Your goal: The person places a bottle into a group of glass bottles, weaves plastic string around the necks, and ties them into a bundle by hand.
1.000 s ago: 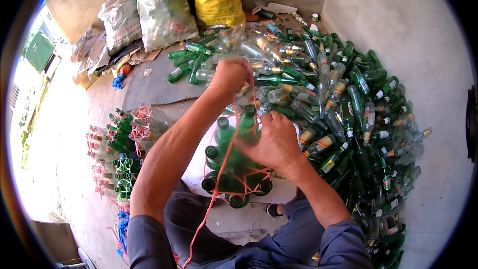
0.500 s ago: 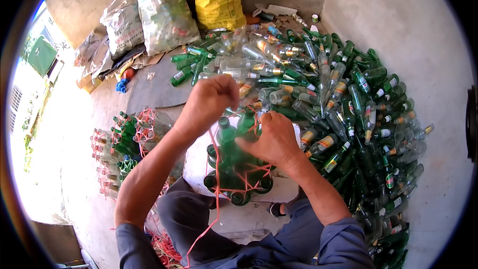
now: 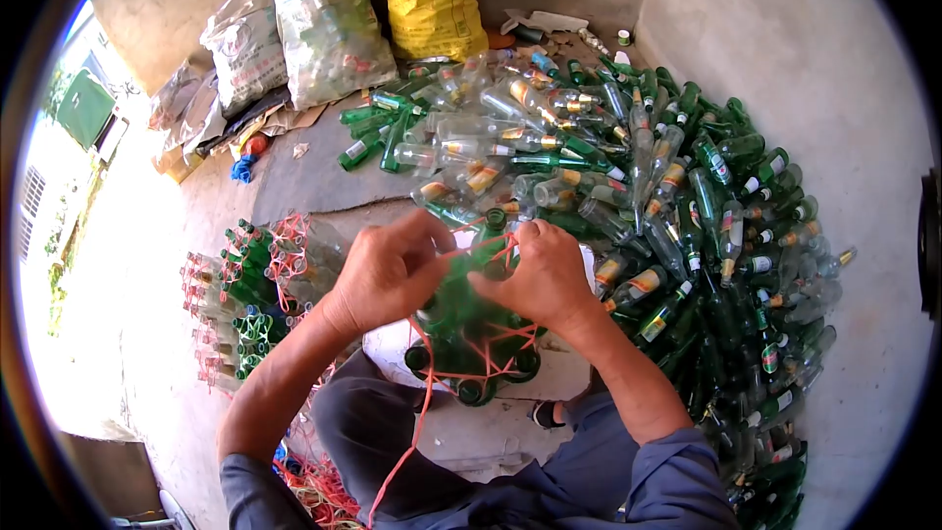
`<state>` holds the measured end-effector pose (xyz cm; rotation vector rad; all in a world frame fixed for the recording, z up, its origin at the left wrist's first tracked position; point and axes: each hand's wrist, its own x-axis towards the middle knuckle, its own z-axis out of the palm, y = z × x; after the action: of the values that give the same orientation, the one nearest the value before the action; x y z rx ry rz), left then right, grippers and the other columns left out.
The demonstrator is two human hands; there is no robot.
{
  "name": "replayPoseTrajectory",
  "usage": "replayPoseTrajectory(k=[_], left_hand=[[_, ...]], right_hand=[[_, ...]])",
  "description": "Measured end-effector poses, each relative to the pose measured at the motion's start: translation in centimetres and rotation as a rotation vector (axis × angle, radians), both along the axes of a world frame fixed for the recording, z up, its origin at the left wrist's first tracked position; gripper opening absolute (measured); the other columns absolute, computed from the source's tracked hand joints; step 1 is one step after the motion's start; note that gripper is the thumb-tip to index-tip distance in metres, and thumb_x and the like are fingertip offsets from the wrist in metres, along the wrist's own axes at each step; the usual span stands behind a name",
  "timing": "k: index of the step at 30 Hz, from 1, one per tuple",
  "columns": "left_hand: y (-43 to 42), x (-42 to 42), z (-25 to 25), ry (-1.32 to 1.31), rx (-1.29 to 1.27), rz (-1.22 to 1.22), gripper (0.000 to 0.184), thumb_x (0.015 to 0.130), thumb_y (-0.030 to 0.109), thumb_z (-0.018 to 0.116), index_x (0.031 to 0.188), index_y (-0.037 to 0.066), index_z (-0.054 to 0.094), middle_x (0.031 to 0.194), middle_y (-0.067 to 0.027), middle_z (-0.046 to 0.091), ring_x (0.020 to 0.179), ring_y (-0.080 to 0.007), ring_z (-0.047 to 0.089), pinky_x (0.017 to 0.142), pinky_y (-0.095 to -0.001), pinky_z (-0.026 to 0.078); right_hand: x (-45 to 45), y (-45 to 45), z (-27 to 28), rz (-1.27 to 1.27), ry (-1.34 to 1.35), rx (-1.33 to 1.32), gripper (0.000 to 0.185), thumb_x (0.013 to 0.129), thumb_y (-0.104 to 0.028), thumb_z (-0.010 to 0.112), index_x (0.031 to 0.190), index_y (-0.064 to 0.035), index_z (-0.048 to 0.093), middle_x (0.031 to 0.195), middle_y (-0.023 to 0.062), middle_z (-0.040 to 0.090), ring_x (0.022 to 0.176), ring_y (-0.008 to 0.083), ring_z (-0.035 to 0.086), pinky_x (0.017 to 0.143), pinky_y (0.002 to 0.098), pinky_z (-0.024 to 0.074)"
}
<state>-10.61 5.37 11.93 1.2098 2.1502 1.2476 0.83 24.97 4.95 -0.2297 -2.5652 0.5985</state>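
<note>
Bare grey-beige walls (image 3: 785, 49) enclose a pale floor (image 3: 177, 422) on which glassware is spread. Far side, left to right: a white printed sack (image 3: 245, 54), a clear plastic sack filled with containers (image 3: 331, 34) and a bright yellow woven sack (image 3: 432, 5). Right: a sprawling heap of green and clear glass bottles (image 3: 687, 211), mostly lying on their sides. Left: bundles of green and clear bottles netted in pink cord (image 3: 253, 270). Centre: a cluster of green glass bottles (image 3: 456, 329), standing on a pale, flat-topped support (image 3: 564, 368) in front of the seated person's dark trousers (image 3: 368, 432). Pink-red plastic twine (image 3: 427, 412) laces between the bottle necks, and one length trails down across the trousers. Left hand (image 3: 392, 275): fingers bent towards the thumb, grasping a strand above the cluster's left side. Right hand (image 3: 540, 275): fingers curled at the cluster's right side, beside the twine, with the thumb extended inwards; whether they grip the strand cannot be told. Lower left: a loose tangle of pink-red strands (image 3: 319, 493) beside the trousers.
</note>
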Motion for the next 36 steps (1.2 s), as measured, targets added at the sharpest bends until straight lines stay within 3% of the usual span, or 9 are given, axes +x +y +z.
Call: replayPoseTrajectory(k=[6, 11, 13, 16, 20, 26, 28, 31, 36], left_hand=[[0.8, -6.9, -5.6, -0.308, 0.096, 0.148, 0.019, 0.084, 0.000, 0.069, 0.101, -0.001, 0.061, 0.070, 0.0034, 0.056, 0.061, -0.0019, 0.047, 0.055, -0.0210, 0.034], [3.6, -8.6, -10.2, -0.473, -0.032, 0.171, 0.022, 0.082, 0.003, 0.071, 0.102, -0.002, 0.063, 0.073, 0.0009, 0.060, 0.062, -0.0052, 0.051, 0.053, -0.0227, 0.036], [5.2, -9.0, -11.2, -0.403, -0.089, 0.134, 0.021, 0.080, 0.007, 0.074, 0.098, -0.002, 0.067, 0.074, -0.0017, 0.063, 0.065, -0.0080, 0.056, 0.055, -0.0248, 0.041], [7.1, -9.3, -12.2, -0.339, -0.160, -0.024, 0.022, 0.077, 0.013, 0.078, 0.090, -0.002, 0.070, 0.076, -0.0033, 0.065, 0.069, -0.0104, 0.059, 0.059, -0.0269, 0.046], [8.4, -9.8, -11.8, 0.059, -0.345, -0.149, 0.027, 0.077, 0.020, 0.081, 0.093, 0.000, 0.073, 0.081, -0.0125, 0.071, 0.075, -0.0200, 0.068, 0.068, -0.0351, 0.052], [9.2, -10.5, -10.5, 0.101, -0.597, -0.323, 0.036, 0.074, 0.031, 0.083, 0.094, 0.002, 0.074, 0.087, -0.0150, 0.073, 0.084, -0.0225, 0.070, 0.074, -0.0370, 0.053], [8.9, -10.7, -11.5, 0.018, -0.526, -0.312, 0.040, 0.072, 0.034, 0.084, 0.094, 0.002, 0.074, 0.087, -0.0148, 0.073, 0.082, -0.0219, 0.069, 0.073, -0.0370, 0.053], [9.3, -11.1, -12.3, 0.043, -0.509, -0.358, 0.041, 0.071, 0.034, 0.082, 0.096, 0.002, 0.072, 0.087, -0.0145, 0.073, 0.081, -0.0215, 0.068, 0.072, -0.0371, 0.052], [10.5, -11.7, -12.5, 0.089, -0.556, -0.495, 0.041, 0.074, 0.033, 0.079, 0.099, 0.001, 0.070, 0.091, -0.0154, 0.071, 0.083, -0.0225, 0.066, 0.073, -0.0376, 0.051]], right_hand=[[-0.1, 0.1, 0.1, 0.013, 0.033, 0.008, 0.057, 0.068, -0.048, 0.086, 0.083, 0.0021, 0.064, 0.079, 0.0181, 0.065, 0.075, 0.0368, 0.066, 0.068, 0.0452, 0.0541], [-0.1, -0.1, 0.2, -0.005, -0.017, 0.025, 0.054, 0.066, -0.045, 0.087, 0.083, -0.0002, 0.061, 0.081, 0.0164, 0.064, 0.077, 0.0359, 0.065, 0.070, 0.0450, 0.0526], [-0.1, -0.1, 0.3, -0.028, -0.036, 0.057, 0.058, 0.068, -0.049, 0.086, 0.085, 0.0014, 0.063, 0.082, 0.0168, 0.065, 0.075, 0.0356, 0.066, 0.066, 0.0444, 0.0540], [0.2, -0.4, 0.6, -0.037, -0.054, 0.036, 0.058, 0.068, -0.048, 0.086, 0.090, 0.0006, 0.064, 0.085, 0.0146, 0.066, 0.081, 0.0340, 0.066, 0.073, 0.0434, 0.0529], [0.3, -0.2, 0.5, 0.041, 0.200, 0.195, 0.051, 0.070, -0.041, 0.085, 0.096, -0.0021, 0.065, 0.090, 0.0103, 0.067, 0.093, 0.0306, 0.063, 0.085, 0.0433, 0.0472], [-0.1, 0.2, 0.1, 0.266, 0.172, 0.177, 0.034, 0.072, -0.030, 0.081, 0.089, -0.0030, 0.070, 0.102, 0.0092, 0.071, 0.100, 0.0287, 0.058, 0.091, 0.0441, 0.0433], [-0.3, 0.2, 0.6, 0.328, 0.119, 0.194, 0.029, 0.073, -0.028, 0.079, 0.085, -0.0028, 0.071, 0.106, 0.0095, 0.072, 0.100, 0.0286, 0.058, 0.091, 0.0438, 0.0436], [-0.4, -0.4, 1.6, 0.301, 0.040, 0.265, 0.024, 0.076, -0.027, 0.077, 0.083, -0.0041, 0.072, 0.108, 0.0068, 0.074, 0.094, 0.0288, 0.060, 0.087, 0.0425, 0.0459], [-1.1, -2.9, 0.3, 0.205, -0.127, 0.490, 0.019, 0.076, -0.020, 0.071, 0.080, -0.0024, 0.072, 0.102, 0.0112, 0.073, 0.092, 0.0287, 0.060, 0.085, 0.0413, 0.0463]])
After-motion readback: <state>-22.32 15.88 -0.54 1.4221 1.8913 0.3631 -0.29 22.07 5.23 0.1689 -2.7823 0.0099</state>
